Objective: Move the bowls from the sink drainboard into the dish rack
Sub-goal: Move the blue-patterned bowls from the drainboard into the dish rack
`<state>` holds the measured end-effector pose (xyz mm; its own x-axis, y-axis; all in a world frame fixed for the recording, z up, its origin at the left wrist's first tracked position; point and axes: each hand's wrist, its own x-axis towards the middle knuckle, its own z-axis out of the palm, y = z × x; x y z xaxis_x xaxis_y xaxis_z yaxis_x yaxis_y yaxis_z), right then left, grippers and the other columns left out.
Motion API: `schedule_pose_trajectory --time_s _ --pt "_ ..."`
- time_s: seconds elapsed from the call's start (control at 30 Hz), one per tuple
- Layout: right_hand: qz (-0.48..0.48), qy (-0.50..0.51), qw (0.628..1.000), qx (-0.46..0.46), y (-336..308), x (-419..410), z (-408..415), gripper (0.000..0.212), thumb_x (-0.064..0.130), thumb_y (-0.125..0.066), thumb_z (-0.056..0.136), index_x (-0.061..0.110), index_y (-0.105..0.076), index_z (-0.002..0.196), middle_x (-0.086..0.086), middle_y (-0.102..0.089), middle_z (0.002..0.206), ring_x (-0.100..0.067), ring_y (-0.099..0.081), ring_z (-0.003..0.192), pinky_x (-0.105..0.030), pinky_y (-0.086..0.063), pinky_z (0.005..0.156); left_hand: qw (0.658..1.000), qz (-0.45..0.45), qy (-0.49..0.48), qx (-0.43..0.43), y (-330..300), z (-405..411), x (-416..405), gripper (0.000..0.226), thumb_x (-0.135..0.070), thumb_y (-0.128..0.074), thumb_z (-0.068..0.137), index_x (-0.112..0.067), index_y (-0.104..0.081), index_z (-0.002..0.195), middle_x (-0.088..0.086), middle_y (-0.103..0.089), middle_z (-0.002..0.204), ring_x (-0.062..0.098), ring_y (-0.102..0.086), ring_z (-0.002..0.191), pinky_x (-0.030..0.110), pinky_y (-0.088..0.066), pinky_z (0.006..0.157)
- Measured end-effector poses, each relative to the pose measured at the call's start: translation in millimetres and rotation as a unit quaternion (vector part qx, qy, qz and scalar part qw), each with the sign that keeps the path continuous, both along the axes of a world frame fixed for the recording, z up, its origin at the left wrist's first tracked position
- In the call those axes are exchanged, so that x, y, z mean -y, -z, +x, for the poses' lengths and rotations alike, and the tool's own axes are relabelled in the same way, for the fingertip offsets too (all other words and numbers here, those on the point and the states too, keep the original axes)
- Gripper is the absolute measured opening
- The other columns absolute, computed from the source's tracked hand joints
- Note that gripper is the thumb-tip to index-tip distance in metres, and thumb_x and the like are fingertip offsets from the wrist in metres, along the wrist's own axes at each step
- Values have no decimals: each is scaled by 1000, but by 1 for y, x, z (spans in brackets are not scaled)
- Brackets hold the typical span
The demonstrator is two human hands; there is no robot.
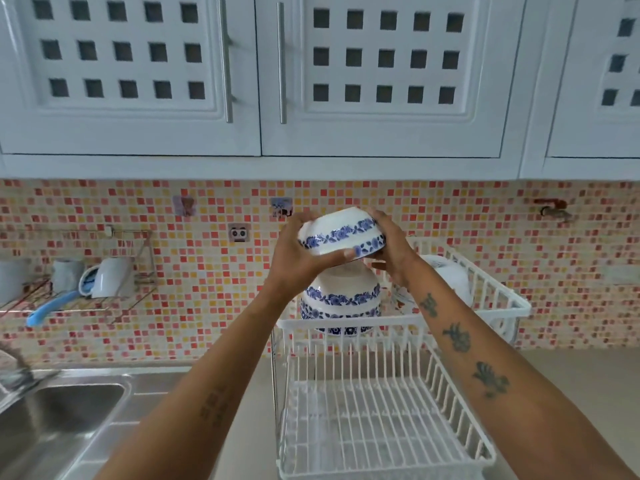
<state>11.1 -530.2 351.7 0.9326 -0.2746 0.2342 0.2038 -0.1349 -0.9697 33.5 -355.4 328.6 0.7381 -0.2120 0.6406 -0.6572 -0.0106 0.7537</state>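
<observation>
**Overhead, a bowl held above the stack in the rack**

Leftmost, the steel sink (65, 410) is cut off by the frame edge, and only a blurred part of the faucet (15, 372) shows. Above it a wire wall shelf (104, 271) carries a tilted white mug (110, 277) and a blue-handled utensil (52, 308) whose head is hard to make out. On the mosaic backsplash (485, 258) a wall socket (239, 233) sits just left of the hands.

Both forearms reach up from the bottom corners. The left hand (298, 251) wraps around the left side of an upturned blue-and-white bowl (341, 233), thumb across the lower rim, its fingers hidden behind the bowl. The right hand (388, 244) presses against the bowl's right side, fingers curled over the top edge; its palm side cannot be seen. So the bowl is gripped between the two hands, tilted, base up.

Directly beneath it, apart from it, a stack of matching upturned bowls (341, 299) stands in the upper tier of the white dish rack (381, 410); the rack's front rail hides the lowest bowl's rim. To the right, a white dish (450, 275) is partly hidden behind the right forearm. The rack's lower tier is cut off at the bottom edge.
</observation>
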Motion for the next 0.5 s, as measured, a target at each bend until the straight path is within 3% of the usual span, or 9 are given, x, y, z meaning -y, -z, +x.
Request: schedule_pose_trajectory --time_s 0.1,0.2,0.33,0.4,0.5 --pt "-14 -12 1000 -24 5 3 0 30 55 -44 90 34 -64 88 5 -69 93 -16 -61 88 -36 -43 88 996 64 -46 35 11 12 2 79 -51 -91 44 -35 -51 110 -2 -52 122 21 -57 112 41 -58 89" --pt "-28 -25 998 -49 15 4 5 26 57 -47 89 38 -64 93 3 -71 100 -17 -64 94 -38 -44 94 993 87 -55 59 22 20 4 80 -54 -90 40 -35 -51 107 -5 -46 120 21 -50 115 42 -55 92" --pt "-33 -17 995 -96 23 9 12 39 68 -49 81 38 -67 98 2 -74 105 -20 -67 99 -38 -48 94 990 109 -52 70 27 28 7 81 -51 -92 37 -33 -52 105 -5 -44 119 19 -47 116 41 -52 95" --pt "-38 -8 992 -116 26 11 15 37 65 -46 84 34 -66 93 2 -74 97 -19 -66 92 -34 -48 85 987 131 -55 70 28 31 9 81 -47 -95 37 -31 -51 104 -5 -42 120 20 -45 117 37 -51 96" --pt "-51 10 988 -147 29 12 15 32 60 -49 84 31 -63 90 1 -72 98 -17 -64 88 -32 -47 76 978 174 -64 97 33 34 11 84 -41 -97 38 -29 -51 106 -5 -38 124 18 -39 118 20 -43 91"
